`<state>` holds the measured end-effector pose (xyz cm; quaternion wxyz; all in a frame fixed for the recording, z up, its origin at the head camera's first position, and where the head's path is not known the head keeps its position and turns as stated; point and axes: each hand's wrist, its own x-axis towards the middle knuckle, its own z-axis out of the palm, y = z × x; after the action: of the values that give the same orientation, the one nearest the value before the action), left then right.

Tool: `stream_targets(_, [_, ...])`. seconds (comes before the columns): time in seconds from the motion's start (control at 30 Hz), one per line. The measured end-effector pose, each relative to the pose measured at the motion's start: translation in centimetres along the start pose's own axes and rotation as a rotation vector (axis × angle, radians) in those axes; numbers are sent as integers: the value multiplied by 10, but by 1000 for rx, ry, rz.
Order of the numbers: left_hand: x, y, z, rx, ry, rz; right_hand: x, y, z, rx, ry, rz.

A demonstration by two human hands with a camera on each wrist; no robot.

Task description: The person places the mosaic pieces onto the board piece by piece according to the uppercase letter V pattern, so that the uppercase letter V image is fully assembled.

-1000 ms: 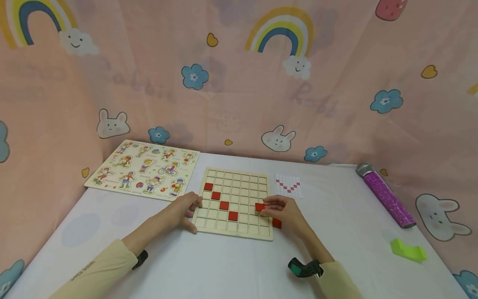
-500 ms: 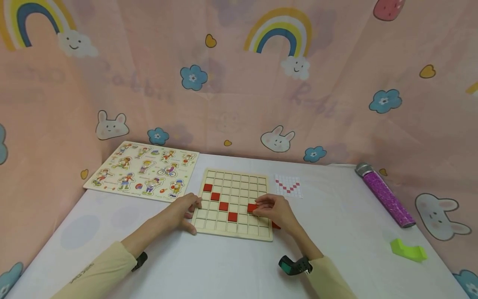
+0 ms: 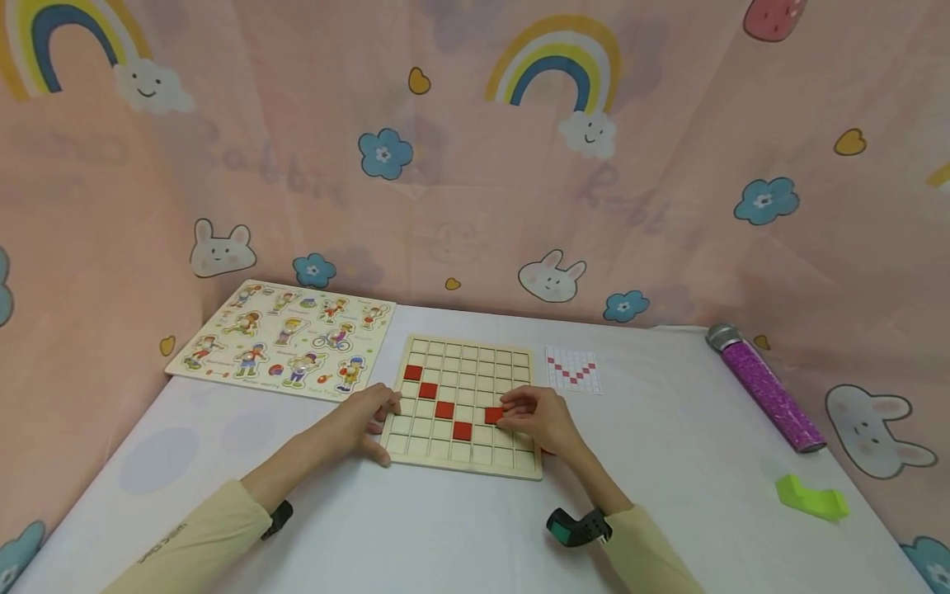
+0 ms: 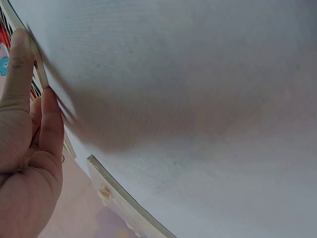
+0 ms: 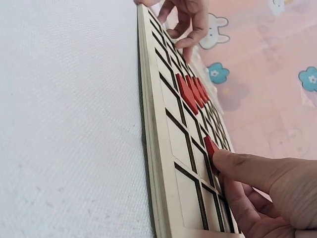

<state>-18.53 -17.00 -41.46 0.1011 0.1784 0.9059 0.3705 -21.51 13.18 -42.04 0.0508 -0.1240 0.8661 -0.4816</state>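
Note:
A wooden grid board (image 3: 463,474) lies on the white table. Several red square tiles (image 3: 444,410) sit in its cells in a diagonal, falling from upper left to lower middle. My left hand (image 3: 364,419) grips the board's left edge; in the left wrist view its fingers (image 4: 51,119) lie against that edge. Between thumb and fingers, my right hand (image 3: 545,419) pinches another red tile (image 3: 493,416) over the right part of the board. The right wrist view shows this tile (image 5: 211,146) slightly tilted at a cell, its far end hidden by the thumb.
Behind the board's right corner lies a small card (image 3: 574,370) with a red V pattern. A picture puzzle board (image 3: 293,334) is at back left. To the right are a purple glitter microphone (image 3: 768,388) and a green block (image 3: 812,498). Red tile edges (image 3: 547,451) show beside my right wrist.
My right hand has moved left over the board with the pinched red tile, from its right edge columns inward. My left hand has stayed at the left edge.

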Motion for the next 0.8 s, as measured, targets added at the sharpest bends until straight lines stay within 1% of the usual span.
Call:
stream_targets(0.1, [0, 0, 0, 2, 0, -4, -1, -1, 1, 12, -12, -13])
stream_targets(0.4, [-1, 0, -1, -3, -4, 28, 0, 2, 2, 56, -37, -38])
stream_targets(0.57, [-1, -2, -2, 5, -5, 44, 0, 1, 4, 55, -34, -29])
stream_targets(0.6, [-1, -3, -2, 5, -5, 39, 0, 1, 4, 57, -34, -27])
stream_targets(0.8, [-2, -1, -2, 5, 0, 42, -1, -1, 4, 96, -47, -18])
